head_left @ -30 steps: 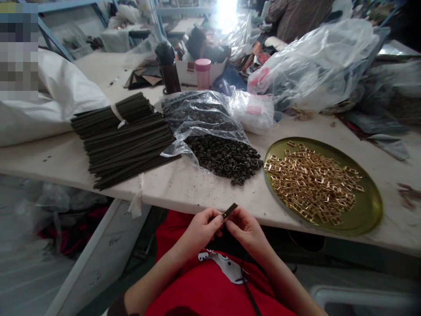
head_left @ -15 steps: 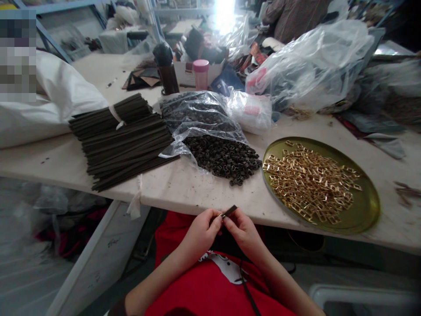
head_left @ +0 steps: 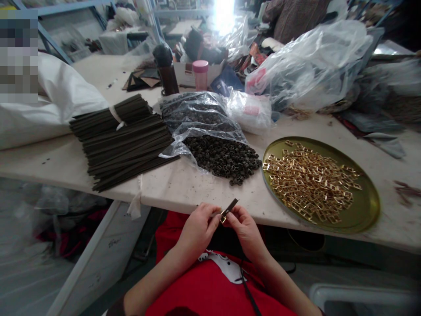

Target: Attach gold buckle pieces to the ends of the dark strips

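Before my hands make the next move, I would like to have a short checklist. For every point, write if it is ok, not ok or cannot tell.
1. Left hand at the gold buckle: ok, it pinches there.
2. Right hand on the dark strip: ok, close beside the buckle.
3. Strip passed fully through the buckle: cannot tell, the hands cover part of it.
4. Spare buckles contained: ok, piled in the round tray.
5. Small dark loops all covered by the plastic bag: not ok, many lie uncovered.
6. Whole strip stack tied: cannot tell, the white tie shows only across its upper part.
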A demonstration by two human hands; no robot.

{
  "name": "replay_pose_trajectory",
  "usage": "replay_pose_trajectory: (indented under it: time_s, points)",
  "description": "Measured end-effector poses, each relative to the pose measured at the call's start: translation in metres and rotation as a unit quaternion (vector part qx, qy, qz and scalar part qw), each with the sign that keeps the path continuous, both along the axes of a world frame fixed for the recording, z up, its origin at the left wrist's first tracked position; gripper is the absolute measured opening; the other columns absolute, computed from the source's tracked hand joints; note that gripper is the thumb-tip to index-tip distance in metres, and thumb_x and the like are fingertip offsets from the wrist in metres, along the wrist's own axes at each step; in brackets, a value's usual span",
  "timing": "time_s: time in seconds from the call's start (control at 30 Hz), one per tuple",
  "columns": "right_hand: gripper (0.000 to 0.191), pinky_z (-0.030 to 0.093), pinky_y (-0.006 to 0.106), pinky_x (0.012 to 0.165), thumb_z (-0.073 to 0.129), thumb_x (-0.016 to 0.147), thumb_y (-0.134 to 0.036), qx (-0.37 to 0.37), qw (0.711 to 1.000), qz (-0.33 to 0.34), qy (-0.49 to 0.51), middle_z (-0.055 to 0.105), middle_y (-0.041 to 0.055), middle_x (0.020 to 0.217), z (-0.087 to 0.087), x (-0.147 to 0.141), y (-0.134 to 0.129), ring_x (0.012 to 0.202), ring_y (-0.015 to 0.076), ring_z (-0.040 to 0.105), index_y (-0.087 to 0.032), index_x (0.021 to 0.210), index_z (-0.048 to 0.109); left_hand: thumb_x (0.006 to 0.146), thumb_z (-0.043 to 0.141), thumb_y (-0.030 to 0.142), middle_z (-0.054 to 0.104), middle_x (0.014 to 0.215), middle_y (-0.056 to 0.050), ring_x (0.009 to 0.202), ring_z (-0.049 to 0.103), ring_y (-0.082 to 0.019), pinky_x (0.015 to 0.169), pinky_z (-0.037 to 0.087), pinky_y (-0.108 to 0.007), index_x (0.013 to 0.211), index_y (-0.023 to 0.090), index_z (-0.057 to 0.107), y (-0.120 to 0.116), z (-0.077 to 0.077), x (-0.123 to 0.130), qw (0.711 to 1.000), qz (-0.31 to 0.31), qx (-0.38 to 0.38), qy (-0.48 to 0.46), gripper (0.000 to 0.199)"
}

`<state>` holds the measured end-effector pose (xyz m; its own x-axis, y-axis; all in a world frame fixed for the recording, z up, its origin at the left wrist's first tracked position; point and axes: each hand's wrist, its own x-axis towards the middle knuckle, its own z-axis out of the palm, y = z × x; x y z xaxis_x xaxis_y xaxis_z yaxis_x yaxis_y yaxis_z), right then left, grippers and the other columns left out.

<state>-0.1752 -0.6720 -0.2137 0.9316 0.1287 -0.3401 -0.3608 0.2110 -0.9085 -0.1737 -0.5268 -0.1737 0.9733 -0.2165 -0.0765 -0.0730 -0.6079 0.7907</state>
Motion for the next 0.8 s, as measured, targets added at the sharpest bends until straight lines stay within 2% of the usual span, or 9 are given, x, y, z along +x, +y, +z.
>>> replay_pose_trajectory:
  time_s: [0.13, 0.23, 0.33, 0.47, 0.67, 0.8]
  points:
    - [0.022, 0.044, 0.025, 0.067, 0.060, 0.077, -0.038, -0.037, 0.998, 0.005, -0.050, 0.060, -0.0001, 0.079, 0.000, -0.002, 0.002, 0.073, 0.0136, 0.055, -0.019, 0.087, 0.055, 0.090, 0.041, 0.025, 0.059, 0.096, -0.004, 0.087, 0.054, -0.017, 0.074, 0.043, -0.026, 0.106, 0.022, 0.058, -0.003, -0.003, 0.002, 0.988, -0.075, 0.119, -0.068, 0.024]
    - [0.020, 0.044, 0.026, 0.068, 0.058, 0.079, -0.036, -0.086, 0.993, 0.014, -0.078, 0.061, 0.0016, 0.081, 0.001, -0.003, 0.002, 0.075, 0.0156, 0.056, -0.019, 0.087, 0.055, 0.090, 0.039, 0.023, 0.061, 0.088, -0.002, 0.081, 0.055, -0.017, 0.068, 0.041, -0.027, 0.096, 0.021, 0.060, -0.005, -0.005, 0.003, 0.965, -0.120, 0.210, -0.106, 0.022]
    - [0.017, 0.045, 0.026, 0.066, 0.055, 0.081, -0.035, -0.119, 0.988, 0.032, -0.094, 0.062, 0.0022, 0.080, 0.003, -0.004, 0.001, 0.073, 0.0160, 0.057, -0.019, 0.086, 0.055, 0.089, 0.041, 0.020, 0.060, 0.082, -0.002, 0.076, 0.055, -0.018, 0.064, 0.041, -0.028, 0.084, 0.019, 0.058, -0.004, -0.007, 0.004, 0.950, -0.138, 0.254, -0.121, 0.018]
    - [0.015, 0.045, 0.026, 0.066, 0.053, 0.081, -0.032, -0.139, 0.984, 0.055, -0.095, 0.062, 0.0016, 0.078, 0.001, -0.004, 0.000, 0.072, 0.0156, 0.056, -0.018, 0.085, 0.056, 0.087, 0.045, 0.019, 0.060, 0.080, -0.003, 0.075, 0.055, -0.018, 0.067, 0.043, -0.029, 0.080, 0.017, 0.056, -0.002, -0.013, 0.004, 0.953, -0.133, 0.245, -0.120, 0.013]
    - [0.015, 0.045, 0.028, 0.070, 0.054, 0.078, -0.029, -0.138, 0.982, 0.106, -0.075, 0.062, 0.0008, 0.075, -0.010, -0.005, 0.003, 0.074, 0.0161, 0.056, -0.017, 0.084, 0.059, 0.088, 0.042, 0.019, 0.059, 0.075, -0.002, 0.071, 0.056, -0.016, 0.066, 0.043, -0.027, 0.078, 0.017, 0.055, -0.003, -0.018, 0.001, 0.982, -0.052, 0.173, -0.052, 0.016]
    - [0.012, 0.045, 0.029, 0.070, 0.054, 0.077, -0.029, -0.142, 0.979, 0.126, -0.069, 0.060, -0.0005, 0.069, -0.015, -0.009, 0.002, 0.073, 0.0170, 0.056, -0.018, 0.078, 0.059, 0.088, 0.043, 0.021, 0.060, 0.078, -0.002, 0.072, 0.056, -0.016, 0.065, 0.043, -0.027, 0.082, 0.017, 0.055, -0.002, -0.015, 0.001, 0.983, -0.065, 0.171, -0.027, 0.014]
